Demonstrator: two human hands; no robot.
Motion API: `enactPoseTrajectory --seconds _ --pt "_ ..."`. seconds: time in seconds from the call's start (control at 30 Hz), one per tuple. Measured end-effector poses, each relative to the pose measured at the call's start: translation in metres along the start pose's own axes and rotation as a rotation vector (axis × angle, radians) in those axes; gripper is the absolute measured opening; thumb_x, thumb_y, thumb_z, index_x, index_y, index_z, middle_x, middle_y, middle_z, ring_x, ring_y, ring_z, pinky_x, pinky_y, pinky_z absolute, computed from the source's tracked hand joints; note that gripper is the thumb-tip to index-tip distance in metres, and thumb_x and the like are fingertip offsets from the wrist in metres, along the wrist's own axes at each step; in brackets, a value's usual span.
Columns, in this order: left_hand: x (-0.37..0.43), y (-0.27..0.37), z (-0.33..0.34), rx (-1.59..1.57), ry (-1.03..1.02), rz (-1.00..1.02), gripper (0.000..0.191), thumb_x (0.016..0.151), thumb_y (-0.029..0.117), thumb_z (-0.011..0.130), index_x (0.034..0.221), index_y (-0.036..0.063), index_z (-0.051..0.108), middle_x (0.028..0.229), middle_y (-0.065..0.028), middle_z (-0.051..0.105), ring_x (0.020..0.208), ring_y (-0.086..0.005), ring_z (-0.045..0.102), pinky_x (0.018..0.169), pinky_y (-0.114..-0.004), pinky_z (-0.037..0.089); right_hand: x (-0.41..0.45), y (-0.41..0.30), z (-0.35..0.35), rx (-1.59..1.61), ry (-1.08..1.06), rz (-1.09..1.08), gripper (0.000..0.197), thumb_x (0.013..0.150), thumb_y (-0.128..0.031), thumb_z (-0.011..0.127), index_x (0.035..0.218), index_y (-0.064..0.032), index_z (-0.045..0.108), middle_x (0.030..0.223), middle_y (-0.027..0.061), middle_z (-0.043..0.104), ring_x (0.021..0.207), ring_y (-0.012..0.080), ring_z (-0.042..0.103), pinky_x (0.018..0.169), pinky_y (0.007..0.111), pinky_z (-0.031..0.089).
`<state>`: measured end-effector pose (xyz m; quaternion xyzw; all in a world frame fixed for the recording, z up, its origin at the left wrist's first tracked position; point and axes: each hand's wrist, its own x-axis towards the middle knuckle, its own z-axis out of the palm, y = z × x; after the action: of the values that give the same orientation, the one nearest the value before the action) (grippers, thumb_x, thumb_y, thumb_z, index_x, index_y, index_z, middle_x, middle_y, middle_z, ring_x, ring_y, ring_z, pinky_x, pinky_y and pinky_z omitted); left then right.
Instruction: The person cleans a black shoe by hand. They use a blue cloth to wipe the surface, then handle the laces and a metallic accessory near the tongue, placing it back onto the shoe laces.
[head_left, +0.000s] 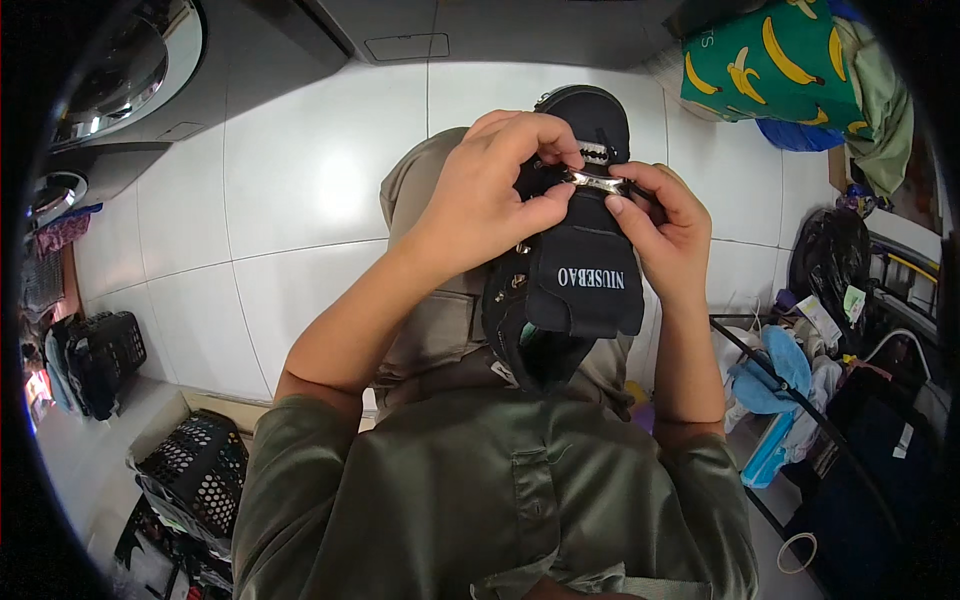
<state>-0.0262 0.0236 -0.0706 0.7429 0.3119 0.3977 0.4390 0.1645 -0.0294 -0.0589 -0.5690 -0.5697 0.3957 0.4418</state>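
Observation:
A black high-top shoe or boot (589, 277) with a padded tongue and metal lace hooks lies over my lap, its toe (585, 109) pointing away from me. Across its upper sits a shiny silver metal piece (598, 181), and a second toothed metal piece (595, 154) lies just beyond it. My left hand (502, 180) pinches the left end of the shiny piece between thumb and fingers. On the other side, my right hand (664, 225) grips its right end the same way. Pale writing marks the tongue. The dark inside of the shoe opens towards me.
White floor tiles (322, 157) surround my legs. Front-loading machines (150, 67) stand at upper left. A black perforated basket (202, 465) is at lower left. To the right are a banana-print bag (765, 64), a black plastic bag (829, 262), a black rack bar (810, 412) and blue cloth items (772, 371).

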Motion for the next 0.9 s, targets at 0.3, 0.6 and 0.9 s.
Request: enactPoseTrajectory --seconds 0.3,0.6,0.9 --pt "0.000 -0.002 0.001 0.005 0.011 0.016 0.032 0.071 -0.002 0.063 0.097 0.0020 0.046 0.092 -0.0105 0.061 0.085 -0.0173 0.059 0.080 -0.029 0.046 0.000 -0.002 0.000 -0.035 0.004 0.000 0.023 0.070 -0.002 0.068 0.093 -0.0019 0.063 0.070 -0.0019 0.046 0.064 0.0067 0.040 0.056 0.020 0.033" --pt "0.001 -0.002 0.001 0.000 0.010 0.015 0.031 0.071 -0.002 0.063 0.096 0.0023 0.046 0.091 -0.0103 0.061 0.087 -0.0177 0.059 0.081 -0.029 0.046 0.000 -0.004 0.000 -0.038 0.001 0.003 0.023 0.070 -0.002 0.068 0.092 -0.0022 0.063 0.072 -0.0016 0.048 0.064 0.0063 0.040 0.056 0.019 0.034" --pt "0.000 -0.003 0.003 0.018 0.017 0.018 0.033 0.070 -0.003 0.063 0.096 0.0036 0.045 0.090 -0.0098 0.061 0.085 -0.0166 0.060 0.080 -0.029 0.047 0.005 -0.015 -0.004 -0.144 -0.014 -0.048 0.026 0.070 -0.003 0.068 0.096 -0.0022 0.063 0.080 0.0020 0.051 0.066 0.0079 0.046 0.058 0.021 0.038"
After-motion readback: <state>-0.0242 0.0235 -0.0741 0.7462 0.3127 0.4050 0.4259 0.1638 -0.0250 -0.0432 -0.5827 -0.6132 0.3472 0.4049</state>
